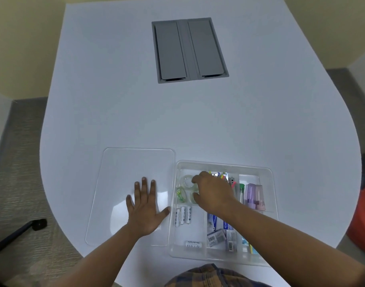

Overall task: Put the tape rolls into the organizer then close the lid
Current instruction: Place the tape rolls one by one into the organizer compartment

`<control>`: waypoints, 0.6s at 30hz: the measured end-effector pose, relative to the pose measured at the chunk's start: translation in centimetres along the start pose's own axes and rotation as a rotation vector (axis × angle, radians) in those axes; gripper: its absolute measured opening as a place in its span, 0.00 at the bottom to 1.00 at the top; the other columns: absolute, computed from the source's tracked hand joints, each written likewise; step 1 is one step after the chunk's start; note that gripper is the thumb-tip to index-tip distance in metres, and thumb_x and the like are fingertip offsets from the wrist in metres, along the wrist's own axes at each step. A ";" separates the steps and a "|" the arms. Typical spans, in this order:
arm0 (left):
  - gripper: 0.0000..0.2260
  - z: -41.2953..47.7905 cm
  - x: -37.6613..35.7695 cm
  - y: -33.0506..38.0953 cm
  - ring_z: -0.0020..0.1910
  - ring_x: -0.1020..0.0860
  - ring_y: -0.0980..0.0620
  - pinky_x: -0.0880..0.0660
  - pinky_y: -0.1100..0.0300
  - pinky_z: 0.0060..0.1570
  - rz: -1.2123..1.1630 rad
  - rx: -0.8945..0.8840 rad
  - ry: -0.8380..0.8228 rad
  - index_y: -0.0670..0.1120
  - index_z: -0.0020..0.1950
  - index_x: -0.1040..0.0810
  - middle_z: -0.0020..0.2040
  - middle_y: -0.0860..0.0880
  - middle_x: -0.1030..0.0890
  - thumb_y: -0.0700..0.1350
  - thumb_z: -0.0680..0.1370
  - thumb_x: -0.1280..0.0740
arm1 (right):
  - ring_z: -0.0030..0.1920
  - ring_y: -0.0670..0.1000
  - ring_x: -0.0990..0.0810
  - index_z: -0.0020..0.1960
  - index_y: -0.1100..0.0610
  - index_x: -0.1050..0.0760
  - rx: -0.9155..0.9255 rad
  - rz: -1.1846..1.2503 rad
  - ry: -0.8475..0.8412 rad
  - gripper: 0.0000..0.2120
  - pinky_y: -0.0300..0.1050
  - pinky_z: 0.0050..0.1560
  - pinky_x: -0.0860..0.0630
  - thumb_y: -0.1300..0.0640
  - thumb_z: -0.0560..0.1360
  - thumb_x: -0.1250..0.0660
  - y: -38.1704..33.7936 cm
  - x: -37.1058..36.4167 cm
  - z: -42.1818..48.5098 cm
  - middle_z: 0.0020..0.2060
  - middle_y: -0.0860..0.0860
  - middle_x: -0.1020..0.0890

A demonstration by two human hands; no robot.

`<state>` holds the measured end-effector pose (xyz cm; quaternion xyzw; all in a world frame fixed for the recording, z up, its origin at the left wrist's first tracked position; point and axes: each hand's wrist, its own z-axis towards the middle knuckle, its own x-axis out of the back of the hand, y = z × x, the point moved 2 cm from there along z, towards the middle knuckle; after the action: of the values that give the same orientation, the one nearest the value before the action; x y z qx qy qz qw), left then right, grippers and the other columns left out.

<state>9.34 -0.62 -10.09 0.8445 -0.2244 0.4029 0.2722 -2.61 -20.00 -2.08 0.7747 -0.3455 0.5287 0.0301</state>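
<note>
**Right hand reaching among the tape rolls; lid lying off to the side**

A clear plastic organizer is sitting at the near edge of the white table, toward 5 o'clock in the head view. Its clear lid is lying flat on the table just beside it, at 9 o'clock from the organizer, so the box is standing uncovered.

The left hand is resting palm-down on the lid, fingers spread and released, grasping nothing.

The right hand is reaching into the organizer's far-left compartment, at its 10 o'clock corner. Its fingers are curling around a clear tape roll, thumb and fingertips touching it. A second clear tape roll is lying just beyond it at 12 o'clock, and a green patterned tape roll is standing tilted at 9 o'clock, all in that same compartment.

Three white batteries are lying side by side in the compartment at 6 o'clock from the tapes.
</note>
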 end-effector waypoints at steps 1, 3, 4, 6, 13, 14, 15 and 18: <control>0.46 0.2 -0.1 0.0 0.69 0.79 0.48 0.64 0.38 0.71 0.012 0.000 -0.029 0.52 0.70 0.77 0.70 0.51 0.79 0.75 0.67 0.56 | 0.51 0.57 0.20 0.62 0.52 0.27 0.008 0.025 0.003 0.17 0.50 0.45 0.24 0.52 0.73 0.35 -0.2 0.0 0.1 0.56 0.51 0.24; 0.46 0.5 0.0 -0.1 0.67 0.80 0.47 0.65 0.37 0.70 0.026 0.000 -0.078 0.52 0.68 0.79 0.68 0.51 0.81 0.76 0.65 0.58 | 0.53 0.57 0.21 0.63 0.51 0.27 0.024 0.054 -0.017 0.19 0.50 0.48 0.24 0.49 0.72 0.33 -0.8 -0.2 0.3 0.56 0.51 0.25; 0.46 0.6 0.0 -0.2 0.67 0.81 0.47 0.65 0.36 0.70 0.033 -0.006 -0.100 0.52 0.68 0.80 0.68 0.51 0.82 0.76 0.67 0.57 | 0.54 0.57 0.21 0.63 0.51 0.28 0.029 0.052 -0.030 0.20 0.51 0.49 0.23 0.48 0.72 0.32 -1.1 -0.3 0.5 0.56 0.51 0.25; 0.46 0.7 0.0 -0.3 0.66 0.82 0.46 0.66 0.36 0.69 0.041 -0.018 -0.131 0.52 0.67 0.81 0.67 0.51 0.83 0.74 0.71 0.52 | 0.54 0.57 0.21 0.62 0.51 0.27 0.026 0.049 -0.041 0.22 0.51 0.49 0.24 0.44 0.71 0.32 -1.7 -0.6 0.8 0.56 0.51 0.24; 0.46 0.6 0.4 0.2 0.67 0.80 0.45 0.66 0.35 0.69 0.053 0.002 -0.180 0.49 0.66 0.81 0.67 0.50 0.83 0.74 0.70 0.53 | 0.54 0.56 0.21 0.59 0.53 0.25 -0.011 0.107 -0.055 0.23 0.49 0.48 0.25 0.42 0.69 0.31 -2.8 -1.2 1.6 0.55 0.51 0.19; 0.46 0.5 0.5 0.2 0.67 0.80 0.44 0.66 0.36 0.69 0.051 0.006 -0.183 0.49 0.66 0.81 0.67 0.50 0.83 0.74 0.69 0.54 | 0.54 0.56 0.21 0.59 0.53 0.25 -0.017 0.126 -0.063 0.22 0.49 0.48 0.25 0.44 0.69 0.31 -3.0 -1.2 1.7 0.54 0.51 0.19; 0.46 0.5 0.6 0.3 0.67 0.80 0.44 0.66 0.36 0.69 0.048 0.008 -0.186 0.49 0.66 0.81 0.67 0.49 0.83 0.74 0.69 0.54 | 0.54 0.55 0.21 0.58 0.53 0.25 -0.022 0.141 -0.068 0.21 0.49 0.48 0.25 0.45 0.69 0.30 -3.0 -1.1 1.8 0.54 0.51 0.20; 0.46 0.5 0.6 0.4 0.67 0.80 0.44 0.66 0.35 0.69 0.045 0.005 -0.190 0.48 0.67 0.81 0.67 0.49 0.82 0.73 0.72 0.51 | 0.51 0.55 0.21 0.54 0.51 0.24 -0.030 0.157 -0.063 0.17 0.48 0.47 0.25 0.46 0.67 0.30 -3.1 -0.9 1.9 0.51 0.50 0.21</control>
<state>9.74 -1.33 -9.71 0.8744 -0.2669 0.3275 0.2385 0.48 -17.93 -2.71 0.7610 -0.4137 0.4996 -0.0108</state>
